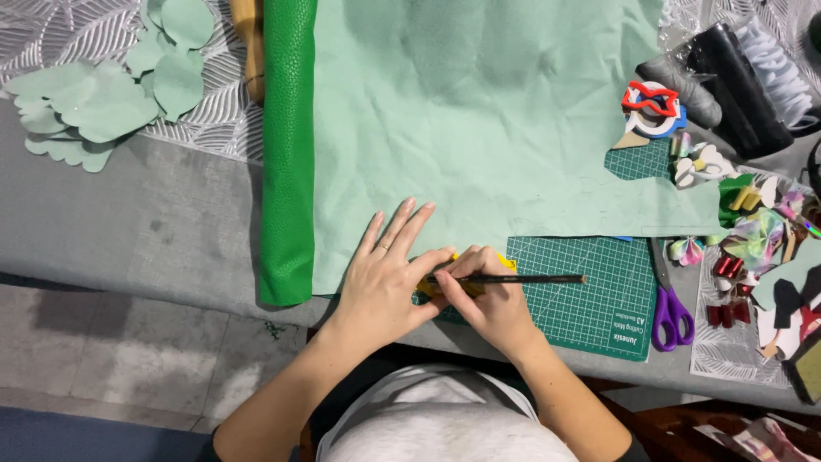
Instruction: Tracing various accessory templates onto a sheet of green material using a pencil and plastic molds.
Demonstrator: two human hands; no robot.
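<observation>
The person is tracing around a small yellow template [445, 284] on the lower edge of a pale green sheet [487, 111], which is lying unrolled from a bright green roll [288, 154] across the grey table [128, 222]. The left hand [389, 278] is lying flat with the fingers spread on the sheet, and its thumb and first finger are pressing the template down so it is not sliding. The right hand [487, 295] is closed around a thin dark pencil [522, 279], which is lying almost level and pointing to the left, with its tip at the template, just beside the left thumb. The template is mostly covered by both hands, so I cannot tell its full shape. It is sitting where the sheet is meeting the green cutting mat [590, 295].

I am judging that the marking step is in hand, not the cutting: the purple-handled scissors [670, 304] are lying untouched to the right of the mat, and several pale green cut shapes [94, 103] are already resting at the far left of the table. For the next move, the left hand is needing to keep steady pressure while the pencil tip is following the edge closely, because the soft sheet is looking a little wrinkled and could be shifting under the template
</observation>
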